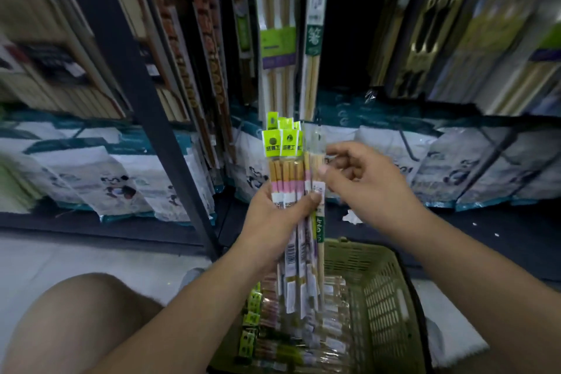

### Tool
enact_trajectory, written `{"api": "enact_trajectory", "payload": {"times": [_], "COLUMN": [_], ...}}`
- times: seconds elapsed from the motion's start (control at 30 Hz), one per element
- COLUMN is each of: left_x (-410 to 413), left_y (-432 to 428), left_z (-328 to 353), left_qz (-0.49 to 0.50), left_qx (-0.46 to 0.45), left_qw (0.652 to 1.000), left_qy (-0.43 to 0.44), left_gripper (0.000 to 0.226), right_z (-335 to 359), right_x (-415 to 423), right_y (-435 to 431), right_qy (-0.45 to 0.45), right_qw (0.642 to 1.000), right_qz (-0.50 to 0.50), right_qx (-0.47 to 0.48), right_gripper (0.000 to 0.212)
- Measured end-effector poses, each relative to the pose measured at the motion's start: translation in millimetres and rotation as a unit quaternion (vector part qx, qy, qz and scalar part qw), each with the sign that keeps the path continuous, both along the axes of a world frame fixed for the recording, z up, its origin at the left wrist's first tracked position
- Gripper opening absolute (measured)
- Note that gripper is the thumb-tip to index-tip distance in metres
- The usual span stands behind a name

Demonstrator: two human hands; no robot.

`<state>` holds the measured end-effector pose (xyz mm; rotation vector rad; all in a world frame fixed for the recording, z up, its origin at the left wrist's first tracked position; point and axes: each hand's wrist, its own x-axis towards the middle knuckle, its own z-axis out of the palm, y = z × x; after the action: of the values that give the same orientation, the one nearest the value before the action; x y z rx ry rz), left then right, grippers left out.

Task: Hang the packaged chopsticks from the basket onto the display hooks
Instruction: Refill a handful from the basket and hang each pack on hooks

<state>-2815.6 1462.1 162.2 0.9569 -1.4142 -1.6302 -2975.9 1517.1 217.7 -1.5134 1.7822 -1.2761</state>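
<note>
- Head view: left hand (279, 215) grips a bundle (287, 161) of chopstick packs. The bundle is upright and just above the basket (391, 288). The fingers wrap round its middle, with the thumb across the front.
- Right hand (361, 179): fingers curled, thumb pressed on the front of the end pack (317, 158) at the bundle's right edge, near its top. This reads as a pinch; the fingers behind the pack are hidden.
- Bundle headers are yellow-green and point up toward the display.
- Loose packs (273, 328) of the same kind lie in the basket bottom, a good many of them.
- Hung stock (277, 39) fills the rows above, and a dark gap (346, 24) sits just to its right. The hooks themselves cannot be made out.
- Progress (judgement): no pack with this header shows on the display, so the count already hung cannot be told.
- Step in hand looks like separating one pack from the bundle before hanging it.
- Left to do: the whole bundle, then the basket load. Most of the task seems to be ahead.
</note>
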Motion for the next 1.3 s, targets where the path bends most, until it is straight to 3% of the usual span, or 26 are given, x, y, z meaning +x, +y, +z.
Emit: {"api": "enact_trajectory", "payload": {"times": [0.1,0.27,0.57,0.93,1.1,1.23,1.3], "left_x": [-6.5,-20.3,-41.2,-54.3,-54.2,-54.0,-54.5], "left_y": [-6.0,-22.9,-57.7,-81.9,-88.0,-89.2,-89.0], "left_z": [29.7,71.6,136.0,145.5,139.8,141.8,142.3], "left_qz": [-0.007,0.005,0.030,0.012,0.013,0.016,0.015], "left_qx": [-0.078,-0.164,-0.225,-0.254,-0.221,-0.206,-0.204], "left_qw": [0.997,0.986,0.972,0.966,0.973,0.976,0.976], "left_qy": [0.005,0.018,0.067,0.046,0.068,0.074,0.078], "left_gripper": [0.024,0.026,0.028,0.029,0.038,0.026,0.034], "right_z": [34.6,81.0,157.1,195.3,194.5,193.7,192.2], "right_x": [-2.2,-10.0,-25.2,-52.8,-52.3,-53.1,-53.0], "right_y": [-10.3,-20.8,-51.6,-88.5,-94.9,-95.7,-95.9], "right_qy": [-0.027,-0.053,-0.061,-0.094,-0.096,-0.088,-0.083], "right_qw": [0.997,0.988,0.972,0.965,0.967,0.967,0.967], "right_qz": [-0.027,-0.046,-0.089,-0.133,-0.124,-0.118,-0.111], "right_qx": [-0.073,-0.141,-0.207,-0.207,-0.199,-0.209,-0.214], "right_gripper": [0.013,0.016,0.025,0.027,0.027,0.028,0.027]}}
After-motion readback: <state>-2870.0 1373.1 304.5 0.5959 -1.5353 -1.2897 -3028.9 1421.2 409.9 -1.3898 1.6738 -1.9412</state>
